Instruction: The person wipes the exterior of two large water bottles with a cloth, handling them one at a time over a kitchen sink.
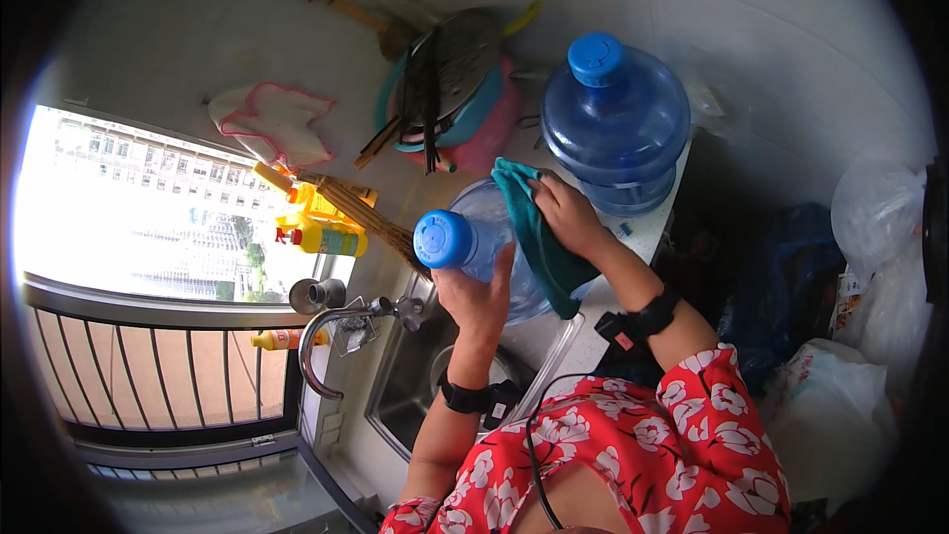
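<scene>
A clear blue plastic water-cooler bottle (482,202) stands at the corner of the sink, its blue cap (442,239) facing up towards me. My left hand (474,293) grips the bottle's neck just below the cap, fingers partly hidden behind it. A green cloth (545,256) lies against the bottle's side, and my right hand (567,213) holds it there, part of it bunched under the fingers. Beyond my right hand, a second large blue water bottle (615,119), also capped, stands on the counter.
A steel sink (400,363) with a chrome faucet (311,356) lies at lower left. Yellow bottles (330,236) and a bamboo brush (363,215) are by the window. Stacked basins (463,119) sit at the wall; a cloth (274,122) hangs there. Plastic bags (830,400) are at right.
</scene>
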Demonstrator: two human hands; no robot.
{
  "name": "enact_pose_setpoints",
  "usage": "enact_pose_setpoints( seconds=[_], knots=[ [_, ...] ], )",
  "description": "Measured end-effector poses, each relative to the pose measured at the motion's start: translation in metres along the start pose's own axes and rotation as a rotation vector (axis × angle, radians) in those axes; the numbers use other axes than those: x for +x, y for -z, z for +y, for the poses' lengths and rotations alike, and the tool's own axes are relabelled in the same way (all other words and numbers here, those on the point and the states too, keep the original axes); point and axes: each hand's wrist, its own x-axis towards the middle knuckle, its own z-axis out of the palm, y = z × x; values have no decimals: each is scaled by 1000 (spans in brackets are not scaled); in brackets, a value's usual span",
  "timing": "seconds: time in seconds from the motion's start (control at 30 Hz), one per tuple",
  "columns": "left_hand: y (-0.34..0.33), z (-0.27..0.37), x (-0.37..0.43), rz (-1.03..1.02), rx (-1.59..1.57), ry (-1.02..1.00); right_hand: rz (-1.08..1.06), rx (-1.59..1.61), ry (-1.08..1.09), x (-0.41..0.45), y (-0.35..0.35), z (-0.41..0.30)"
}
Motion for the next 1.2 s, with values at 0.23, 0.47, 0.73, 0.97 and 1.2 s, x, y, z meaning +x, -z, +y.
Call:
enact_pose_setpoints(
  seconds=[0.23,0.47,0.73,0.97,1.2],
  knots=[
    [24,-38,40,-365,-383,-187,279,-135,306,-88,-32,-26],
    [20,-30,38,-365,-408,-183,25,-145,181,-10,-4,-23],
    [6,-12,11,-96,-122,-50,1,-170,210,-4,-7,-23],
    [7,-8,12,1,-78,19,202,-310,323,-93,-32,-24],
    [4,-4,16,1,-106,-41,101,-305,231,-24,-11,-30]
  ],
)
